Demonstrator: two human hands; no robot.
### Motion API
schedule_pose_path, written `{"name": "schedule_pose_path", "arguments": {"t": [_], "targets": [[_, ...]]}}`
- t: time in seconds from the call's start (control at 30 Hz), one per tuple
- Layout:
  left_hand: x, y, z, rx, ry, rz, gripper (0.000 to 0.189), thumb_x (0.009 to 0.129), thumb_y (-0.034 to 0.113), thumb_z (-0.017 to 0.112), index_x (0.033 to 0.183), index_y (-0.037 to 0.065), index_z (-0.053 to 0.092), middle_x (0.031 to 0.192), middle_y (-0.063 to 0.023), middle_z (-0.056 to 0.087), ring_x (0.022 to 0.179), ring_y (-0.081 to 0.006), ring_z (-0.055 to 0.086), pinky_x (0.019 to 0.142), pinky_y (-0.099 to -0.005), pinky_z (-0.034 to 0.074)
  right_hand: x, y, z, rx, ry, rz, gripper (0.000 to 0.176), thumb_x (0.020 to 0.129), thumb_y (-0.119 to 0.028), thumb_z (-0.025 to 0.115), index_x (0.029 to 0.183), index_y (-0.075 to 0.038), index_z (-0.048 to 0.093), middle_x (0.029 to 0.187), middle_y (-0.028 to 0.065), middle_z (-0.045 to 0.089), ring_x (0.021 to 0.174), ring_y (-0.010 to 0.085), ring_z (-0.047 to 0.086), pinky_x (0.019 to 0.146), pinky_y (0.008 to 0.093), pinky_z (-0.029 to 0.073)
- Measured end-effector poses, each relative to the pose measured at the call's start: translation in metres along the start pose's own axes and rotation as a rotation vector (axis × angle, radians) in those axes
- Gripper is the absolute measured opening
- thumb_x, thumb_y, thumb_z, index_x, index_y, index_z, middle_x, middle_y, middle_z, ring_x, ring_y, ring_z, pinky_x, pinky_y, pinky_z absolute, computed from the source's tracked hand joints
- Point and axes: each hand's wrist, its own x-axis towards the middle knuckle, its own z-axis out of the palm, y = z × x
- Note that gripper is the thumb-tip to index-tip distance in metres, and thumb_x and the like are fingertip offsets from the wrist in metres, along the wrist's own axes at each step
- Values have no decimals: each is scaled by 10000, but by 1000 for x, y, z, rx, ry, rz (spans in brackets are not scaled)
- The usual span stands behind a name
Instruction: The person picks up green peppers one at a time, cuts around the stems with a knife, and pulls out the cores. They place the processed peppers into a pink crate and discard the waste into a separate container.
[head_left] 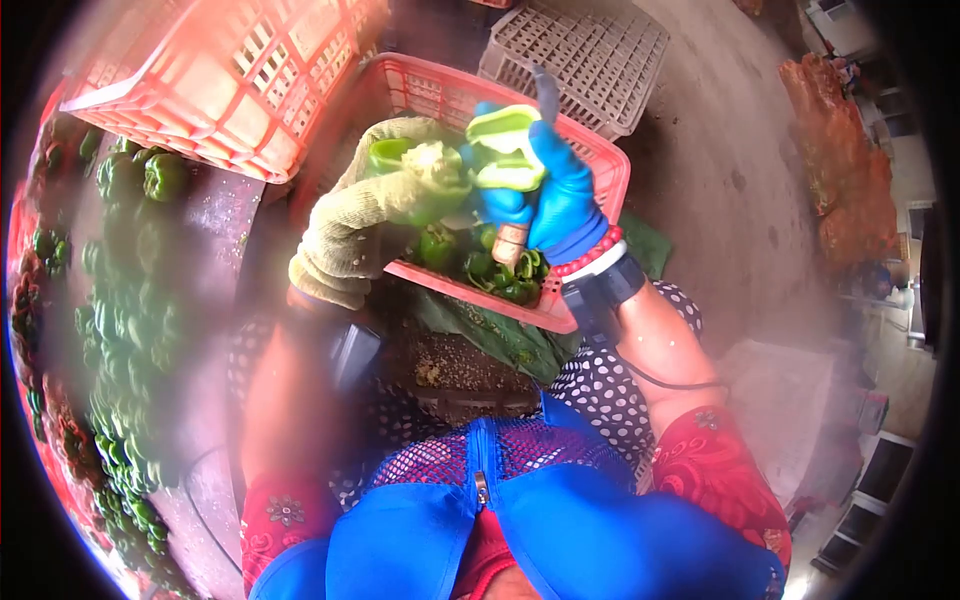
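My left hand (345,220), in a cream knitted glove, is closed around a piece of green bell pepper (440,195) with its pale seed core showing. Beside it, my right hand (560,195), in a blue glove, grips a cut bell pepper piece (505,150), its hollow light-green inside facing up. That same hand also holds a knife, whose wooden handle (510,243) sticks out below the fingers and whose dark blade (546,92) points away. Both hands are over a red plastic crate (480,290) with green peppers (505,280) inside.
A larger red crate (220,90) stands at the upper left, and a grey slatted crate (580,60) behind the middle one. Many green peppers (120,330) lie along the left, partly blurred. Green sheeting (500,335) lies under the near crate edge. Orange-red sacks (835,150) stand at the right.
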Motion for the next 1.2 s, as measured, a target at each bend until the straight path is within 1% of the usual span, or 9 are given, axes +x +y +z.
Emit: {"name": "schedule_pose_path", "arguments": {"t": [0.07,0.17,0.33,0.47,0.57,0.9,0.93,1.07,1.2], "targets": [[-3,4,2,-27,50,90,524,913,222,686,1364,20,510,1276,-178,627,1149,-341,642,962,-442,522,8,-10,-2,-45,-7,7,618,985,-416,657,1467,-78,468,1035,46,658,624,99,526,495,240,415],[-5,9,-16,-143,101,104,508,1022,365,579,1400,30,520,1250,-165,645,1199,-314,612,1088,-533,456,13,-11,-2,-976,386,-153,718,952,-460,707,1490,-67,439,1015,39,647,662,94,603,516,234,456],[5,-9,-35,1,123,283,400,960,108,692,1316,19,532,1198,-123,659,1115,-246,654,969,-406,556,15,20,12,-725,565,-19,524,921,-551,704,1144,-88,603,805,25,616,582,116,564,510,264,460],[16,-28,-27,4,374,154,479,1006,253,631,1411,72,451,1251,-99,621,1070,-197,638,898,-349,553,15,59,7,-409,375,160,589,951,-564,649,1259,-67,573,772,41,603,561,144,578,477,306,483],[21,-18,-8,767,508,24,524,986,242,655,1433,72,440,1225,-85,616,1059,-174,624,884,-321,539,20,48,2,-563,360,57,537,951,-502,671,1246,-60,595,794,48,630,580,135,593,490,292,490],[8,9,-7,1248,-20,-221,431,930,373,718,1182,33,633,957,-92,726,889,-182,693,800,-332,536,-10,26,-2,-1124,273,-43,487,927,-428,751,1242,-65,677,818,0,689,640,66,596,575,250,498],[8,8,-8,1186,-7,-200,403,939,351,728,1172,33,643,923,-52,707,852,-124,662,761,-301,530,-14,15,-8,-1036,206,116,702,895,-436,784,1456,-99,530,924,23,718,662,81,621,603,247,525],[10,-2,-2,1197,85,-102,295,946,273,743,1072,13,685,892,-15,702,828,-58,631,736,-263,525,-26,10,13,-716,112,87,1103,834,-393,844,1640,-196,117,1299,87,620,704,117,657,645,260,574],[13,2,4,1122,23,-238,369,931,295,776,1118,-13,697,941,-20,718,851,-61,637,761,-256,528,-29,4,14,-781,70,206,1042,861,-294,827,1640,-195,143,1442,120,534,733,146,683,643,276,578]]}}
